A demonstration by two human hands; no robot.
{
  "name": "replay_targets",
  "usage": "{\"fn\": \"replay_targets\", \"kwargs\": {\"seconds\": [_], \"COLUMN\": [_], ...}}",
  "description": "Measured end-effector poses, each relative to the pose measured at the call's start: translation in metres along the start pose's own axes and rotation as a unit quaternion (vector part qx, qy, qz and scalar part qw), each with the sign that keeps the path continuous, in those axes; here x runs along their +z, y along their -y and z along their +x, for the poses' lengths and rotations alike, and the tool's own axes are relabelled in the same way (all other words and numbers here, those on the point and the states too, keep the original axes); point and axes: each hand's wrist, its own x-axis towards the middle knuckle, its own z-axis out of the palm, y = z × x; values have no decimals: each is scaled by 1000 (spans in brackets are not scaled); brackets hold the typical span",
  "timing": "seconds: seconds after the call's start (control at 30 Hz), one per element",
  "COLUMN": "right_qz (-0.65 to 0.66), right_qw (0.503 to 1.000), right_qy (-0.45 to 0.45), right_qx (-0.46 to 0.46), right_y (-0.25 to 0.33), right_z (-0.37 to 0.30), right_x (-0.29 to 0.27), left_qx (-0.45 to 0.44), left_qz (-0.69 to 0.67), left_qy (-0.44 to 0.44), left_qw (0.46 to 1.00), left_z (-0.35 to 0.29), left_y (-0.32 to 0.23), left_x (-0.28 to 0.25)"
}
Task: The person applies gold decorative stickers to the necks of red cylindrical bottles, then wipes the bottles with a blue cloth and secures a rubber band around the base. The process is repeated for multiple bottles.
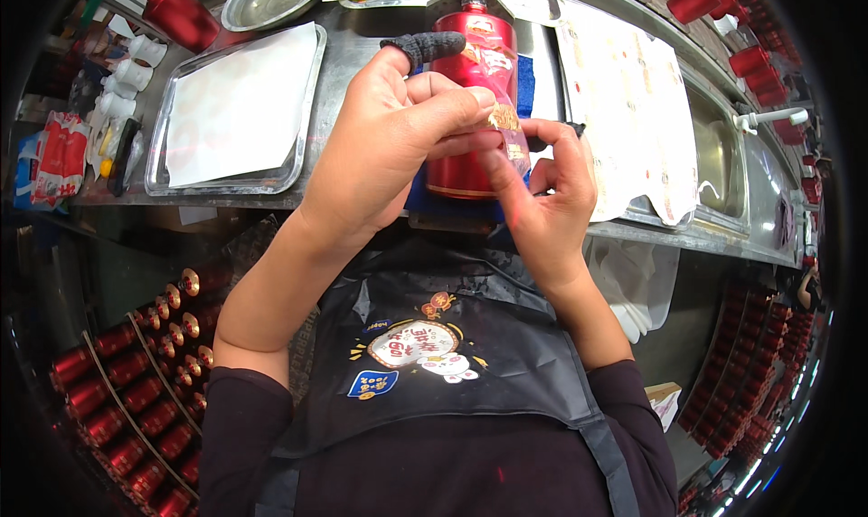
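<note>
Currently, left hand [391, 119] and right hand [556, 201], fingers curled, both pinch a clear label [514, 145] over the red bottle [457, 177].

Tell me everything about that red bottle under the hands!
The red bottle is shiny, material unclear, with a narrow neck, gold markings and a gold line near its base. It seems to lie down, neck away from the person, over something blue. The left hand and right hand seem to touch it.

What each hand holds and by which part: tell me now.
The left hand and right hand appear to pinch a thin printed film, probably near its edges, over the red bottle; the fingers hide exactly where each grips.
</note>
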Motion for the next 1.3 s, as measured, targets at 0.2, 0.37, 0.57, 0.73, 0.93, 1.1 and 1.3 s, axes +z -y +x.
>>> {"fn": "replay_targets", "kwargs": {"seconds": [0.2,0.37,0.57,0.73,0.93,1.1,1.3], "right_qz": [-39,-98,28,26,186,204,50], "right_qw": [995,988,999,997,970,965,996], "right_qy": [-50,-68,-34,17,98,111,51], "right_qx": [-80,-95,-9,-64,120,122,-50], "right_y": [-22,-27,-35,-38,-38,-40,-35], "right_z": [-3,1,-3,-3,-7,-6,-1], "right_x": [0,-7,-14,-20,-18,-10,-5], "left_qx": [-11,-16,-41,-55,-65,-70,-57], "left_qz": [-11,-28,-9,-33,-56,-67,-91], "left_qy": [-53,-50,-85,-81,-77,-80,-81], "left_qw": [998,998,995,995,993,992,991], "left_z": [-7,-7,-13,-19,-20,-20,-18], "left_y": [2,4,8,14,15,10,3], "left_x": [-2,-5,-17,-24,-23,-17,-6]}}
